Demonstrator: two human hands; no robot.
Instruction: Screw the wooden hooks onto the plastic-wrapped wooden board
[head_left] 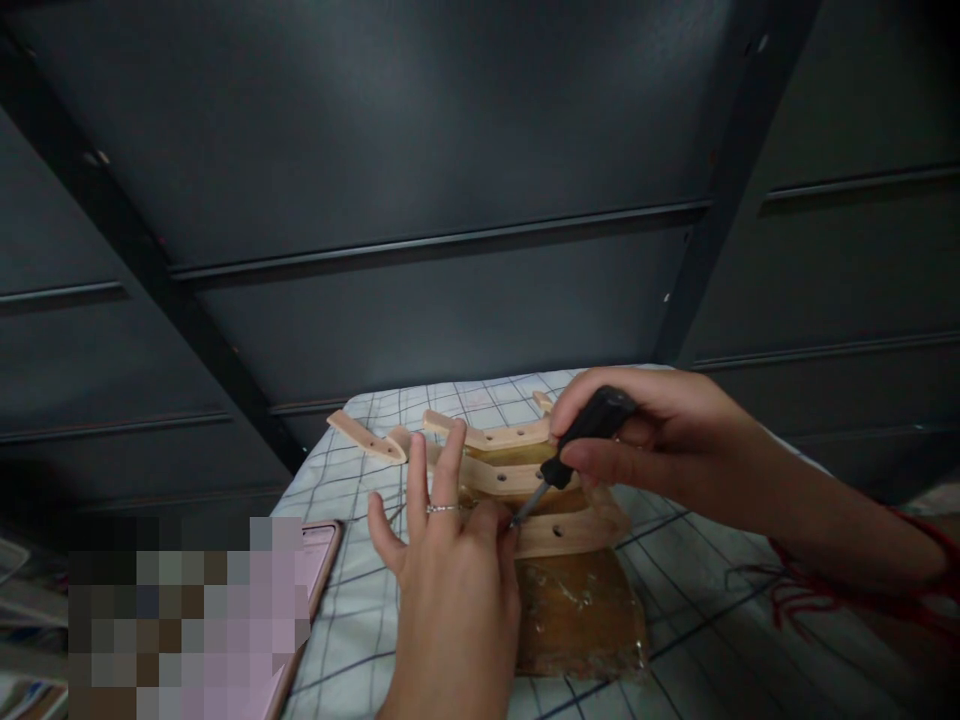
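Observation:
My right hand (637, 430) grips a screwdriver (596, 430) by its black handle. Its metal shaft slants down to the left, with the tip at the left end of the nearest pale wooden piece (592, 533), which has drilled holes. My left hand (457, 570), with a ring on one finger, pinches that end between thumb and forefinger; its other fingers stretch out over the cloth. Whether a screw sits under the tip is hidden by the fingers. Under the wooden pieces lies a brown slab in clear plastic wrap (581, 620).
More holed wooden pieces lie beyond my hands, including an angled one (367, 437) at the left. A pink-edged phone (322, 560), partly blurred out, is at the left. A checked cloth (337, 620) covers the table. Behind stands a dark panelled metal wall (450, 310).

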